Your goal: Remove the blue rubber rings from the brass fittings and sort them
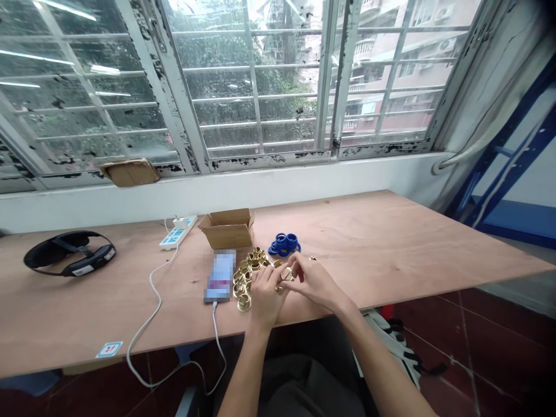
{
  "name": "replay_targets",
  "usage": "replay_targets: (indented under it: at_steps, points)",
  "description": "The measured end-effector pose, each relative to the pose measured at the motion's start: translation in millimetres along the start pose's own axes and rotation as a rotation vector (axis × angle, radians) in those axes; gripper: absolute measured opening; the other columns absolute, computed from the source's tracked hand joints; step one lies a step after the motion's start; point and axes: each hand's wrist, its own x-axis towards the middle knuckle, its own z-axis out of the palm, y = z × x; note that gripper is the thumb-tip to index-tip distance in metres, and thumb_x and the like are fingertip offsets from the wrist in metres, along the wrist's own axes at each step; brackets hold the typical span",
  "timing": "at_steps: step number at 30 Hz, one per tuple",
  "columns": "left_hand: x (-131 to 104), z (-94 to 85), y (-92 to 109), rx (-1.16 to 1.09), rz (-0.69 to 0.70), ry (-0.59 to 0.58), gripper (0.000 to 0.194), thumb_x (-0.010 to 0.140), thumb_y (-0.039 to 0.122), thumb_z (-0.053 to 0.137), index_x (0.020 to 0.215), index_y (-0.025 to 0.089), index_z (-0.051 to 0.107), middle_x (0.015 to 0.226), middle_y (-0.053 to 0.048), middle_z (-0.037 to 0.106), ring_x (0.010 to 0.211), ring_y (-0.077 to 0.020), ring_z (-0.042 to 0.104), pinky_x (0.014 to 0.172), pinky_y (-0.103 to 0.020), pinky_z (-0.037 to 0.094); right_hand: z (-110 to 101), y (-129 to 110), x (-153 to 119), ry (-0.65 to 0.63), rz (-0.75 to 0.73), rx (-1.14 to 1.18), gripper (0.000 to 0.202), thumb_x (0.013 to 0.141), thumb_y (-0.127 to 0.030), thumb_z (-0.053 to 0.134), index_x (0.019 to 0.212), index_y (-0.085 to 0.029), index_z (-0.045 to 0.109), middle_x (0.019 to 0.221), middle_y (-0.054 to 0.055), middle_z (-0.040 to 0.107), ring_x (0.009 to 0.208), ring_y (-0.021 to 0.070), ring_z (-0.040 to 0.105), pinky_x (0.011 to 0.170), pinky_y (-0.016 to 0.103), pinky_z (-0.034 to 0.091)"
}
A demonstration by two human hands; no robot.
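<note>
My left hand (pixel 266 295) and my right hand (pixel 313 282) meet near the table's front edge. Between them is a gold metal piece (pixel 286 274), pinched by the fingers of both hands. A heap of shiny gold metal pieces (pixel 244 277) lies just left of and behind my left hand. Behind my hands sits a small pile of blue rings (pixel 284 243). One small gold piece (pixel 313 258) rests beyond my right hand. The undersides of my fingers are partly hidden.
An open cardboard box (pixel 228 229) stands behind the heap. A phone (pixel 220 277) with a white cable (pixel 152 284) lies left of it. Farther left are a power strip (pixel 178 233) and a black headset (pixel 72 255) on the wooden table (pixel 391 249).
</note>
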Motion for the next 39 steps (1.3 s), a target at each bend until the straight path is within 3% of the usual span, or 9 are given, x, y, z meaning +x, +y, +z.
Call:
replay_targets:
  at_steps: [5, 8, 12, 15, 20, 24, 28, 34, 39]
  points:
    - [0, 2.5, 0, 0.001, 0.033, 0.012, 0.031, 0.093, 0.024, 0.068, 0.125, 0.023, 0.069, 0.089, -0.005, 0.070, 0.090, -0.0253, 0.064, 0.084, -0.038, 0.044, 6, 1, 3, 0.067, -0.008, -0.082, 0.025, 0.084, -0.035, 0.076, 0.096, -0.022, 0.058, 0.086, 0.000, 0.065, 0.071, 0.0165, 0.057, 0.065, 0.028, 0.041]
    - [0, 3.2, 0, 0.009, 0.038, 0.003, 0.034, 0.092, 0.025, 0.071, 0.126, 0.023, 0.068, 0.090, -0.005, 0.070, 0.089, -0.0253, 0.065, 0.084, -0.038, 0.044, 4, 2, 3, 0.063, -0.004, 0.015, 0.021, 0.086, -0.033, 0.073, 0.096, -0.022, 0.059, 0.090, 0.002, 0.068, 0.070, 0.0158, 0.059, 0.065, 0.028, 0.043]
    - [1, 0.4, 2, -0.014, 0.014, -0.046, 0.037, 0.094, 0.031, 0.070, 0.130, 0.025, 0.065, 0.089, -0.004, 0.069, 0.090, -0.0241, 0.063, 0.085, -0.038, 0.042, -10, 11, 2, 0.068, 0.028, 0.142, 0.016, 0.091, -0.036, 0.068, 0.090, -0.021, 0.062, 0.081, 0.001, 0.069, 0.069, 0.0163, 0.062, 0.063, 0.027, 0.045]
    - [1, -1.9, 3, -0.040, -0.005, -0.067, 0.030, 0.095, 0.029, 0.069, 0.125, 0.025, 0.066, 0.088, -0.002, 0.068, 0.090, -0.0228, 0.062, 0.087, -0.038, 0.040, -29, 25, 0, 0.154, 0.102, 0.114, 0.020, 0.089, -0.039, 0.068, 0.083, -0.021, 0.063, 0.076, 0.002, 0.069, 0.068, 0.0174, 0.063, 0.063, 0.028, 0.046]
    - [1, 0.4, 3, -0.047, -0.018, -0.027, 0.015, 0.100, 0.022, 0.059, 0.110, 0.023, 0.069, 0.091, -0.003, 0.069, 0.090, -0.0220, 0.063, 0.087, -0.038, 0.041, -46, 60, -3, 0.367, 0.307, -0.117, 0.023, 0.083, -0.037, 0.073, 0.097, -0.021, 0.064, 0.085, 0.004, 0.075, 0.075, 0.0213, 0.069, 0.068, 0.030, 0.047]
    - [0, 2.6, 3, -0.056, -0.070, -0.005, 0.014, 0.099, 0.018, 0.056, 0.104, 0.023, 0.069, 0.095, -0.004, 0.070, 0.093, -0.0224, 0.064, 0.086, -0.037, 0.042, -36, 84, -5, 0.265, 0.384, -0.208, 0.018, 0.086, -0.029, 0.068, 0.101, -0.019, 0.068, 0.092, 0.009, 0.077, 0.084, 0.0240, 0.071, 0.072, 0.031, 0.047]
    - [0, -4.4, 3, -0.037, -0.109, -0.041, 0.015, 0.099, 0.018, 0.056, 0.104, 0.023, 0.069, 0.096, -0.003, 0.071, 0.094, -0.0229, 0.063, 0.086, -0.038, 0.042, -27, 98, -6, 0.207, 0.379, -0.245, 0.028, 0.085, -0.021, 0.066, 0.113, -0.018, 0.068, 0.104, 0.012, 0.076, 0.093, 0.0259, 0.071, 0.078, 0.032, 0.047]
    - [-5, -21.9, -6, 0.083, -0.065, -0.218, 0.036, 0.082, 0.023, 0.079, 0.117, 0.031, 0.070, 0.113, -0.004, 0.073, 0.104, -0.0305, 0.058, 0.087, -0.044, 0.042, -30, 101, -4, 0.208, 0.353, -0.308, 0.035, 0.085, -0.016, 0.062, 0.120, -0.017, 0.065, 0.103, 0.011, 0.075, 0.094, 0.0254, 0.070, 0.078, 0.031, 0.046]
    - [-9, -20.7, -13, 0.078, -0.029, -0.286, 0.035, 0.084, 0.015, 0.076, 0.115, 0.031, 0.072, 0.110, -0.004, 0.075, 0.101, -0.0295, 0.056, 0.084, -0.044, 0.042, -29, 98, -3, 0.230, 0.376, -0.295, 0.035, 0.086, -0.019, 0.063, 0.120, -0.016, 0.065, 0.105, 0.012, 0.075, 0.092, 0.0247, 0.069, 0.077, 0.031, 0.046]
